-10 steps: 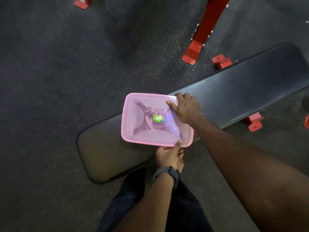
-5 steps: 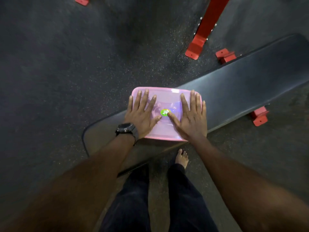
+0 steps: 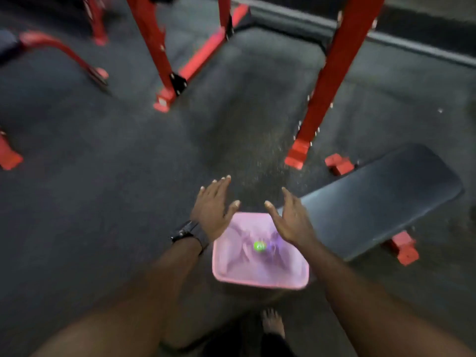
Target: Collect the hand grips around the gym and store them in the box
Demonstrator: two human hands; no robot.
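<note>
A pink translucent box (image 3: 260, 264) with its lid on and a green sticker in the middle rests on the black padded bench (image 3: 373, 202). Purple shapes show faintly through the lid; the picture is blurred. My left hand (image 3: 213, 210), with a black watch on the wrist, hovers above the box's far left corner, fingers spread. My right hand (image 3: 291, 217) is raised over the far right corner, fingers apart too. Neither hand holds anything or touches the lid.
Red steel rack posts (image 3: 332, 81) and their feet stand on the dark rubber floor (image 3: 103, 176) beyond the bench. More red frame legs (image 3: 159, 52) rise at the back left. Red bench feet (image 3: 404, 248) stick out at the right. My bare foot (image 3: 273, 323) shows below the box.
Both hands lay flat on the lid half a second ago; now they are lifted off it and apart. The view has tilted up, showing more of the red racks.
</note>
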